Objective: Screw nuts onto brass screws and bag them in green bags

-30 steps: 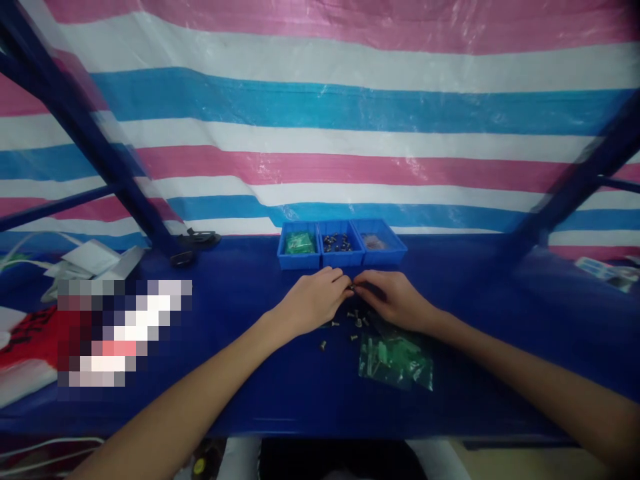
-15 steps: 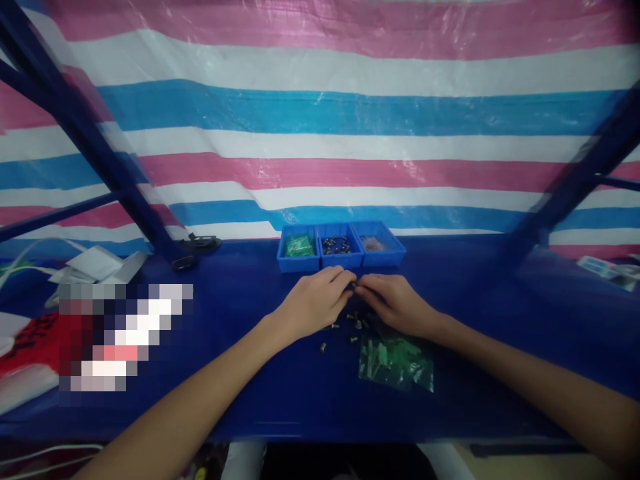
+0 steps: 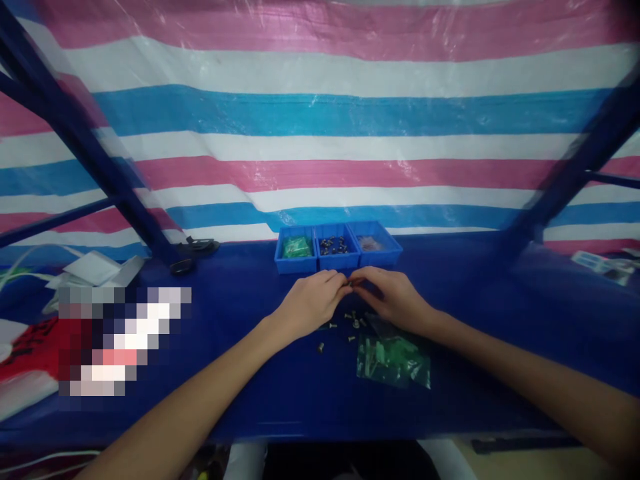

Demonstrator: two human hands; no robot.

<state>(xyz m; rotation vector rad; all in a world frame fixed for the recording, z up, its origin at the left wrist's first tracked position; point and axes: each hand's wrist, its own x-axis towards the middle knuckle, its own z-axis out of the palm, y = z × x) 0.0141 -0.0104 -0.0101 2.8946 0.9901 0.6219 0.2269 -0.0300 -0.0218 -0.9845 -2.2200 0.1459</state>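
Observation:
My left hand (image 3: 311, 301) and my right hand (image 3: 391, 295) meet fingertip to fingertip over the blue table (image 3: 240, 373), pinching a tiny dark part (image 3: 351, 284) between them; what it is stays too small to tell. Several loose screws (image 3: 345, 325) lie scattered just below my hands. A small clear bag with green contents (image 3: 394, 360) rests on the table under my right wrist. Behind my hands stand three joined blue bins: the left bin (image 3: 296, 249) holds green bags, the middle bin (image 3: 335, 245) holds dark screws, the right bin (image 3: 376, 243) holds pale small parts.
A striped pink, white and blue tarp (image 3: 330, 120) hangs behind the table. Dark blue frame bars slant at the left (image 3: 90, 153) and right (image 3: 575, 180). White papers (image 3: 95, 268) and a dark object (image 3: 193, 248) lie at the left; a pixelated patch covers part of the left side.
Both hands have stayed together at the small part, shifting only slightly upward in the picture. The view has tilted a little.

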